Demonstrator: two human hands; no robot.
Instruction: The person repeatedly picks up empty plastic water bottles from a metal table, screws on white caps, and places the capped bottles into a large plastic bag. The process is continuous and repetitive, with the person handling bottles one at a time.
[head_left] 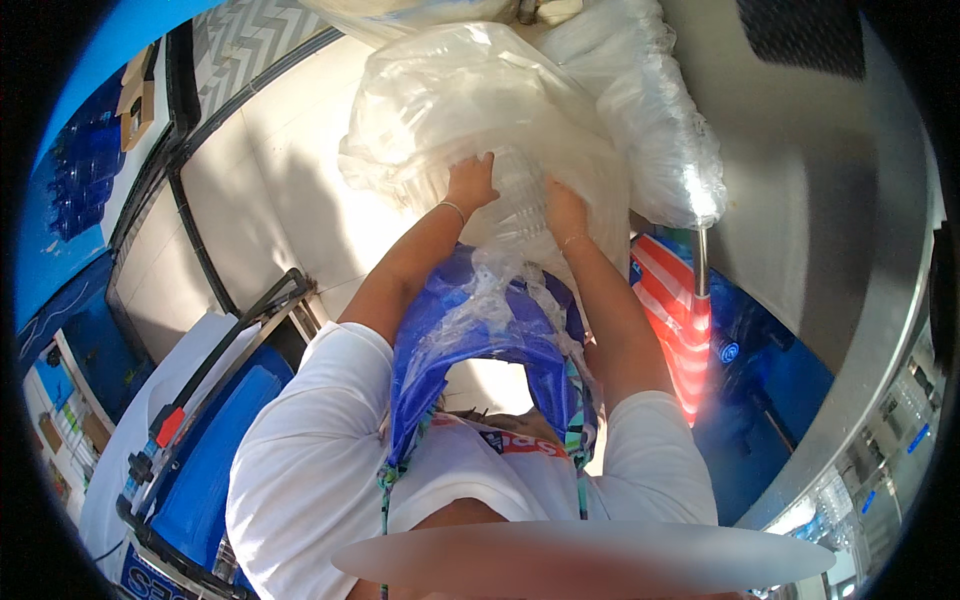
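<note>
In front of me bulges a large clear plastic bag (450, 90), with ribbed, see-through plastic containers (515, 195) showing at its near side. My left hand (472, 185) rests against the bag and the containers' left side, its fingers stretched and apart. On the containers' right, my right hand (567, 212) presses at the bag; its fingertips are partly lost behind the film and folds, so their grip is hidden. A blue plastic apron (440, 310) hangs before my body, with loose clear film lying over its top.
A second, crumpled clear bag (660, 130) hangs on the right above a metal pole (701, 262). Beside it are red-and-white striped plastic (675, 310) and a blue bin (770, 330). A black-framed blue cart (215, 450) stands at the left. Clear containers (870, 470) fill the far right.
</note>
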